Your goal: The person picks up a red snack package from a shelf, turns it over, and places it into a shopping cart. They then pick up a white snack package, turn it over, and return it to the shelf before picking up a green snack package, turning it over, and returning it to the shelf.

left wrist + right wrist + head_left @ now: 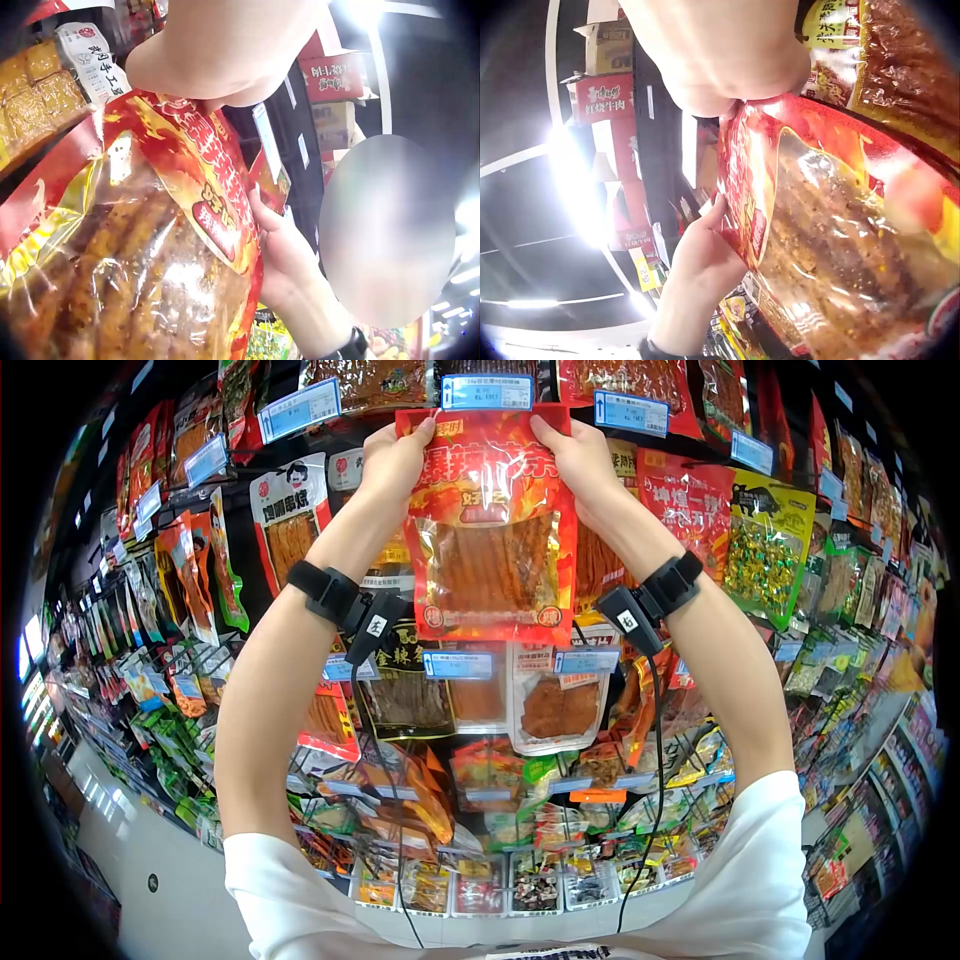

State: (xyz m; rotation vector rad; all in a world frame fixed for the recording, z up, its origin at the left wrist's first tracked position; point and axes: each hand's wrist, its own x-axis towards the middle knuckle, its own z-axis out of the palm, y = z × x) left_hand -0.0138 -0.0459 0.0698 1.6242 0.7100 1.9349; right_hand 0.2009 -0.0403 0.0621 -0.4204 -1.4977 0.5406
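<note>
A large red snack bag (490, 565) with a clear window shows brown, seasoned strips inside. It hangs upright in front of the shelves in the head view. My left hand (396, 455) pinches its top left corner, thumb on the front. At the top right corner my right hand (578, 457) grips it the same way; the fingers behind the bag are hidden. In the left wrist view, the bag (142, 255) fills the lower left, with oily strips behind shiny plastic. The right wrist view has the bag (832, 225) at lower right, beneath my right hand (720, 52).
Packed racks of hanging snack bags surround the held one, including a yellow-green bag (768, 545) at right and a black bag (408, 695) below. Blue-white price tags (487, 392) line the shelf edges. Low bins (478, 910) stand at the bottom. Cables (657, 780) hang from both wrist cameras.
</note>
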